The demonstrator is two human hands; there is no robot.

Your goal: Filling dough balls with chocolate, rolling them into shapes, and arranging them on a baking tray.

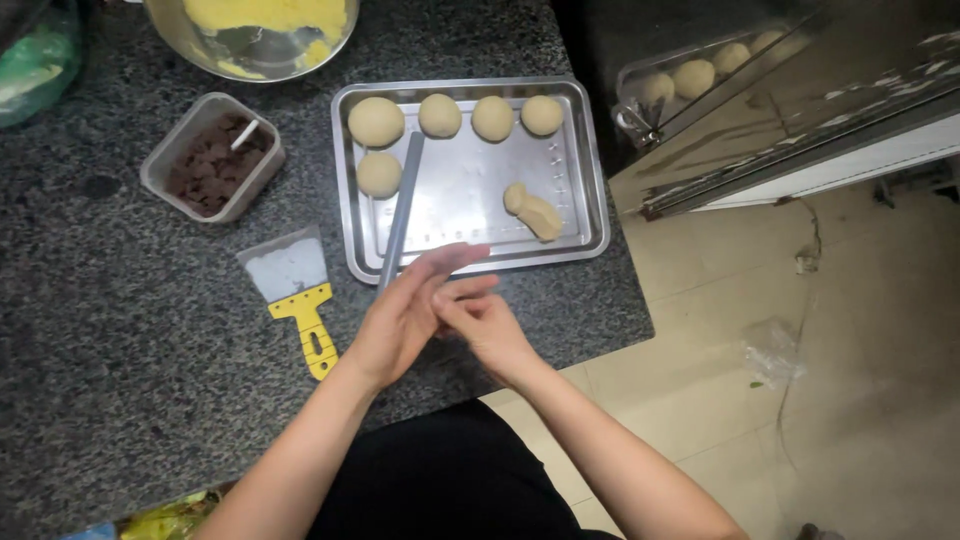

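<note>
Left hand (pixel 405 315) and right hand (pixel 485 325) are pressed palm to palm at the counter (pixel 120 340) edge; whether anything lies between them cannot be told. Beside: yellow-handled scraper (pixel 295 290). Beyond: steel tray (pixel 590 200) holding dough balls (pixel 440 115), a grey rod (pixel 402 205), one elongated dough piece (pixel 533 211).
</note>
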